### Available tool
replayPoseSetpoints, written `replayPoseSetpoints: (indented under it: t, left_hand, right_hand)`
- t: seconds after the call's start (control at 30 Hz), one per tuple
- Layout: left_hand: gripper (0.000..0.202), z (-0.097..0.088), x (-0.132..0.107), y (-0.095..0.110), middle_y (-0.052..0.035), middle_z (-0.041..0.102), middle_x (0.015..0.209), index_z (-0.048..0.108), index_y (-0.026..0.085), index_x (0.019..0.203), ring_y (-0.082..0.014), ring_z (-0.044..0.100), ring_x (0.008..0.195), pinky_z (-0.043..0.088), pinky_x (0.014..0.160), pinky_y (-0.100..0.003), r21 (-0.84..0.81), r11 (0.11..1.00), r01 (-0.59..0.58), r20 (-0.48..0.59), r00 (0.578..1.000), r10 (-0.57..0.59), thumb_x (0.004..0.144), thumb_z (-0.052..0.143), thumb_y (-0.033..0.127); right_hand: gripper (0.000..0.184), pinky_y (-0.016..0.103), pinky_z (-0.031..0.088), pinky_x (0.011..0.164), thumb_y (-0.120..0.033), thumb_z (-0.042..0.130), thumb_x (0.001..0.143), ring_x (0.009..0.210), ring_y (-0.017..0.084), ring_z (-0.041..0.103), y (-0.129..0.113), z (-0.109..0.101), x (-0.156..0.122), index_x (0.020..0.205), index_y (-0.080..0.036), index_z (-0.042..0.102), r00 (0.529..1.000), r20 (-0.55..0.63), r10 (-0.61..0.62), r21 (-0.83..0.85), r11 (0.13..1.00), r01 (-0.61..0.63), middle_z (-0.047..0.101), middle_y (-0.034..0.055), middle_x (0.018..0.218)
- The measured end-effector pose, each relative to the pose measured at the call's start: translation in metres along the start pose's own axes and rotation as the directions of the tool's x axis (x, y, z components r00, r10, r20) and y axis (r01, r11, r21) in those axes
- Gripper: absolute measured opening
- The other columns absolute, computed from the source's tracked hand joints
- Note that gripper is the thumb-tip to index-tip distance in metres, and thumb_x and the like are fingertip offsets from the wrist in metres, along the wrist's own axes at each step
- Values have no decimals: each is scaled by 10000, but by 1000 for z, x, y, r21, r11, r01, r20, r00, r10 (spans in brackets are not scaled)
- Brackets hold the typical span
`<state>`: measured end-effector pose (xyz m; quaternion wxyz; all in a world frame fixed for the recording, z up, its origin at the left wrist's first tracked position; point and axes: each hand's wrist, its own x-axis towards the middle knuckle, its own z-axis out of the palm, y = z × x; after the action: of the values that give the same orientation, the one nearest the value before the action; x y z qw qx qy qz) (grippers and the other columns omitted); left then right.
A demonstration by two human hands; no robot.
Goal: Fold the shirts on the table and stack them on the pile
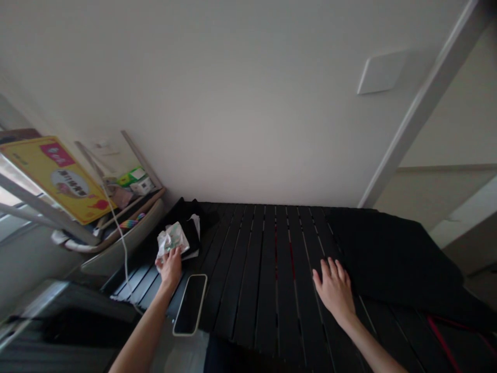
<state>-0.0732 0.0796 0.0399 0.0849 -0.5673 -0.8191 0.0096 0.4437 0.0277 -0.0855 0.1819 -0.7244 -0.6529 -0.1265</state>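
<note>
My left hand reaches to the left end of a black slatted table and its fingers close on a crumpled white and green wrapper. The wrapper lies on a folded black cloth with a white paper under it. My right hand rests flat on the slats with its fingers spread, at the edge of a large black garment spread over the table's right side. A smartphone with a pale case lies face up just right of my left wrist.
A chair at the left holds a yellow printed box, small boxes and a white cable hanging down. A pale wall stands behind the table, with a white plate on it. Red straps show near the lower right.
</note>
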Motion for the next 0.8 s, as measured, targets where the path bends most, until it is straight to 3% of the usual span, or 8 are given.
replayPoseSetpoints:
  t: [0.13,0.3,0.33,0.4,0.43,0.5,0.63,0.8]
  left_hand:
    - [387,-14,-8,21,-88,593,1248,565,213,1189,-246,476,1202,219,1080,-504,-85,996,-38,-59,998,33,937,280,145]
    - [341,-42,-84,108,-63,652,1143,588,231,1168,-197,570,1093,370,1011,-326,-408,870,-278,80,938,337,957,321,218]
    - [333,-49,-105,129,-41,658,1145,575,264,1197,-183,586,1067,403,976,-297,-528,763,-372,130,853,505,960,342,246]
    - [342,-58,-139,165,-18,642,1206,531,296,1273,-168,569,1121,401,987,-270,-710,459,-534,90,578,811,958,399,302]
    - [342,-61,-150,180,-16,634,1226,533,297,1276,-170,555,1147,383,1013,-284,-741,358,-568,31,503,864,962,397,312]
    - [344,-61,-159,204,-36,613,1258,536,268,1272,-183,532,1183,365,1038,-323,-750,316,-581,-50,526,849,963,387,293]
    - [392,-39,-144,230,-74,544,1337,492,219,1304,-215,475,1237,369,1027,-373,-696,512,-504,-33,734,678,916,447,235]
    - [393,-15,-138,248,-85,576,1244,530,228,1253,-261,449,1208,341,1005,-423,-580,614,-535,85,710,699,862,549,265]
  right_hand:
    - [549,511,361,1005,-417,312,928,1305,369,379,-2,-1,1,1234,-48,579,1000,9,1,20,1000,-1,475,243,1381]
    - [524,502,370,993,-386,309,933,1280,355,404,-4,-8,2,1280,-73,546,999,41,14,16,1000,-15,465,222,1398]
    - [523,495,365,998,-378,307,935,1278,352,405,-4,-9,2,1283,-67,543,999,44,18,14,1000,-19,463,224,1398]
    - [523,478,353,1012,-365,308,935,1270,348,410,-5,-11,2,1272,-45,549,998,49,27,10,1000,-27,469,230,1388]
    - [521,469,349,1018,-358,310,934,1265,345,413,-5,-11,2,1265,-36,553,998,53,30,11,999,-31,475,232,1381]
    - [513,455,349,1022,-343,315,931,1259,336,419,-4,-12,2,1261,-33,556,998,60,33,18,999,-34,483,228,1374]
    - [494,457,363,1009,-335,332,922,1263,329,412,-4,-12,4,1263,-58,558,997,59,39,45,998,-42,488,210,1378]
    - [478,471,366,997,-336,351,911,1251,332,418,-5,-15,7,1258,-79,557,998,52,45,70,996,-49,493,208,1368]
